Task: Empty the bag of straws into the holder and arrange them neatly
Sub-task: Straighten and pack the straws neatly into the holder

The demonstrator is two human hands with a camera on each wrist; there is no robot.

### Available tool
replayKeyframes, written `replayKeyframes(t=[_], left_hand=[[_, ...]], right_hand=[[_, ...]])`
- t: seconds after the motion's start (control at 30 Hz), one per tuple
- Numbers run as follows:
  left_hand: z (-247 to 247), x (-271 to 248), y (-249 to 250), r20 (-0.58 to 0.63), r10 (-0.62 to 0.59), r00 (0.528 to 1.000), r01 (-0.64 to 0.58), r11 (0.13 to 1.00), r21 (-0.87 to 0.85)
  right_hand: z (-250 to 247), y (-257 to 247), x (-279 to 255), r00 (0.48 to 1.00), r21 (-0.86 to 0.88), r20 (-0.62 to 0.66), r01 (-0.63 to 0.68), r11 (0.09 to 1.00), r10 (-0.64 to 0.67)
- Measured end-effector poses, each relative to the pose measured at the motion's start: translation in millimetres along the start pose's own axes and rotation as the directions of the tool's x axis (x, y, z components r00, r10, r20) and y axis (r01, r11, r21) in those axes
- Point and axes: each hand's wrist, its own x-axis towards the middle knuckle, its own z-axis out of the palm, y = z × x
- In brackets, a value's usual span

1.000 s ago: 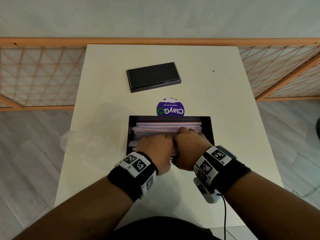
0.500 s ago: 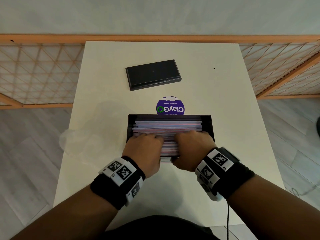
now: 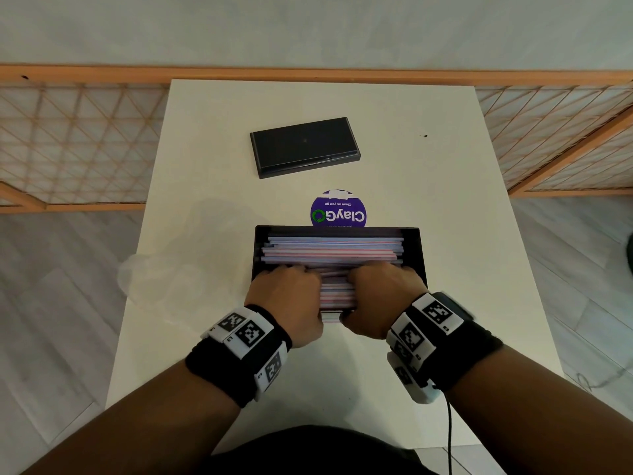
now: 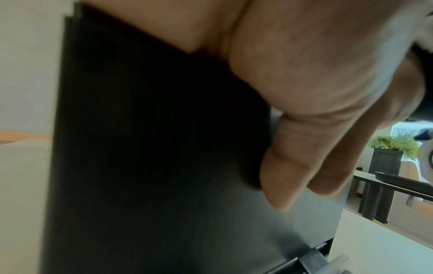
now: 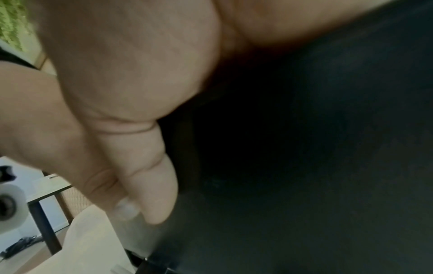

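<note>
Both hands have drawn apart along the bundle of pink and blue striped paper straws [image 3: 334,250] in the black rectangular holder [image 3: 419,248]. The left hand [image 3: 286,299], formerly touching the right hand [image 3: 380,296] at mid-bundle, now sits near the left end; the right hand has shifted rightward. More straws show between them.
</note>
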Motion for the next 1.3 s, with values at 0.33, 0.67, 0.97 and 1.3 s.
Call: replayKeyframes(t=[0.33,0.67,0.97,1.3], left_hand=[[2,3,0,0.047,0.014,0.999,-0.014,1.000,-0.010],[4,3,-1,0.018,-0.002,1.000,0.003,0.999,-0.038],[2,0,7,-0.034,0.082,0.996,-0.081,0.996,0.030],[2,3,9,0.010,0.081,0.997,-0.082,0.996,0.030]], right_hand=[[2,-1,0,1.000,0.002,0.001,-0.011,1.000,0.011],[5,-1,2,1.000,0.030,-0.006,-0.012,0.999,0.012],[-2,-3,-2,0.999,0.011,-0.031,0.013,1.000,-0.012],[-1,-3,-1,1.000,-0.018,0.007,0.021,1.000,-0.021]])
